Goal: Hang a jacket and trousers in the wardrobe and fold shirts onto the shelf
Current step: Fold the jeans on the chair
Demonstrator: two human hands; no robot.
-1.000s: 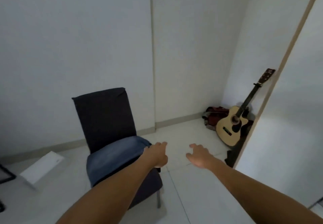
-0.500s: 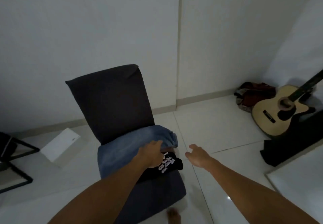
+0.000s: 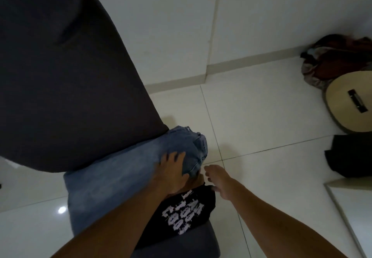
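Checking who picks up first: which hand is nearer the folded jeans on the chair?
Left. The left hand lies on the jeans near their right end; the right hand hovers just beside them, not touching.

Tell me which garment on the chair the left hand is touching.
The blue jeans: the left hand rests on their folded end, while the black printed shirt lies beside them, under the forearm.

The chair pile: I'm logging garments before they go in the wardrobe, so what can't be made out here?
Head view only:
- Black printed shirt: partly under the left forearm and jeans; print blurred, unreadable.
- Left hand: fingers lie on the jeans, thumb hidden, grip unclear.
- Guitar: cut off by right edge.
- Jacket: none identifiable.
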